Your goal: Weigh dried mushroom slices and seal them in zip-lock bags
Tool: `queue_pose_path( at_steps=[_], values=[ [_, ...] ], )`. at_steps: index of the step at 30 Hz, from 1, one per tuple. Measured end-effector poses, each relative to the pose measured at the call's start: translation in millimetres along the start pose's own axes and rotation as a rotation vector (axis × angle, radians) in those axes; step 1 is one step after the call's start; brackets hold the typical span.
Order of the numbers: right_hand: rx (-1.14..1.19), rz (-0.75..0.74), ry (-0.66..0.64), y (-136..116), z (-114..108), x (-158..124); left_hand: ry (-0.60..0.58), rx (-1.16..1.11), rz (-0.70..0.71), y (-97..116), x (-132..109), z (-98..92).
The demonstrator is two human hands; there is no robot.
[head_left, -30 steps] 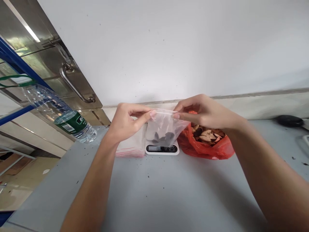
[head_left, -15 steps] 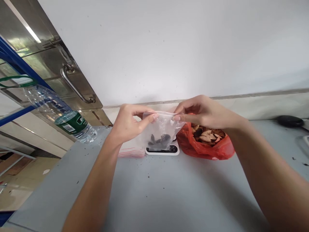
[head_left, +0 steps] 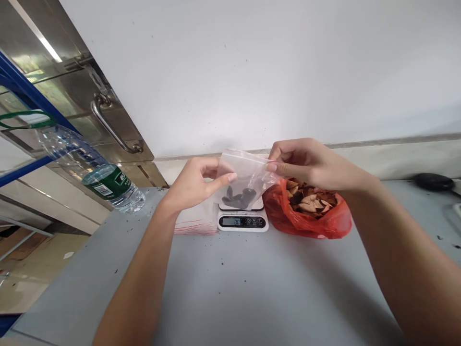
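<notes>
Both hands hold a small clear zip bag (head_left: pixel 242 179) with a few dark pieces at its bottom, lifted above a white digital scale (head_left: pixel 243 220). My left hand (head_left: pixel 194 185) pinches the bag's left side with thumb and fingers. My right hand (head_left: pixel 309 163) pinches its upper right corner. The bag is tilted and hangs clear of the scale, whose display is lit. Right of the scale lies an open red plastic bag (head_left: pixel 310 210) full of brown dried slices, just under my right hand.
A stack of flat zip bags (head_left: pixel 195 222) lies left of the scale on the grey table (head_left: pixel 230 283). A plastic water bottle (head_left: pixel 91 168) lies tilted at the table's left edge, by a steel cabinet door. A black object (head_left: pixel 432 180) sits far right. A white wall stands behind.
The bag rose off the scale and tilted, so the display shows again. My right hand lifted slightly; my left shifted from the top edge to the bag's left side.
</notes>
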State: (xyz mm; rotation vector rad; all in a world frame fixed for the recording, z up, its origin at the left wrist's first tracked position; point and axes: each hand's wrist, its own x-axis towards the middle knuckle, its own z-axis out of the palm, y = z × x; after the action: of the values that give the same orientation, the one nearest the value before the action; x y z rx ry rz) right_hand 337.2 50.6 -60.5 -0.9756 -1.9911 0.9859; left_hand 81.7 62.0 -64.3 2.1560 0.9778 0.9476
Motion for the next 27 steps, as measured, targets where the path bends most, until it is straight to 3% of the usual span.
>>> queue_pose_path(
  at_steps=[4,9,15,20,24,27],
  values=[
    [0.017,0.041,-0.065,-7.6,4.1,-0.4,0.003,-0.013,0.009,3.3,-0.2,7.1],
    [-0.040,-0.089,-0.018,-8.4,9.5,0.8,-0.037,-0.036,0.003,6.9,0.2,15.2],
    [-0.019,-0.182,0.100,-5.0,7.9,1.5,-0.226,-0.045,-0.079,-0.7,0.7,8.0],
    [0.073,-0.114,0.173,-4.1,3.6,-0.5,-0.323,-0.075,-0.139,-1.5,0.3,1.5],
    [0.056,-0.077,0.204,-3.0,-5.3,-3.5,-0.316,-0.051,-0.139,1.5,1.3,-2.8],
    [0.028,-0.010,0.108,-5.2,-13.7,-6.8,-0.288,-0.034,-0.114,1.0,2.2,-4.2]
  ],
)
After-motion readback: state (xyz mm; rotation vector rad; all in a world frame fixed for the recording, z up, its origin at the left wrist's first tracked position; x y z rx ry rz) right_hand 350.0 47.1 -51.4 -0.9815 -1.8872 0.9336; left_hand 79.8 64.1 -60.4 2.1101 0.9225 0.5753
